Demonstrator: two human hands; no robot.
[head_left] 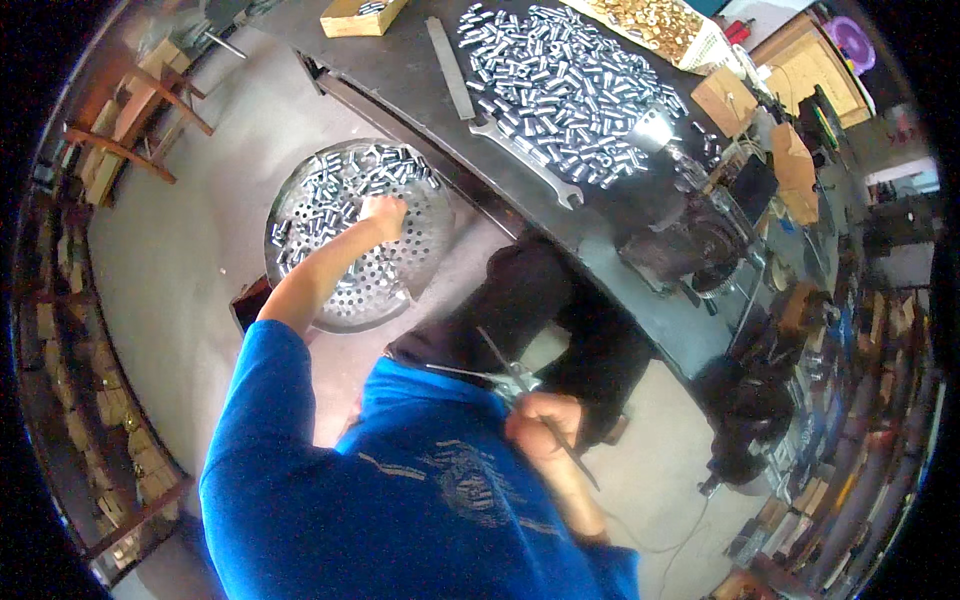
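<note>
My left hand [383,217] reaches over a round perforated metal tray [425,262], its fingers closed; what they hold, if anything, is hidden. Short shiny metal sleeves [335,180] lie loose in the tray, mostly along its far and left parts. Close to my lap, my right hand [545,422] is wrapped around a grey metal hand tool [512,378]. Two long thin prongs spread from this tool toward the upper left, and a dark narrow end sticks out below the hand. Blur hides its exact kind.
On the dark workbench [610,270] lie a large heap of metal sleeves [560,90], an open-ended wrench [530,165] and a flat metal bar [450,70]. Brass-coloured parts fill a white basket [712,52] behind. A dark machine [690,245] stands right; wooden furniture [130,130] is at left.
</note>
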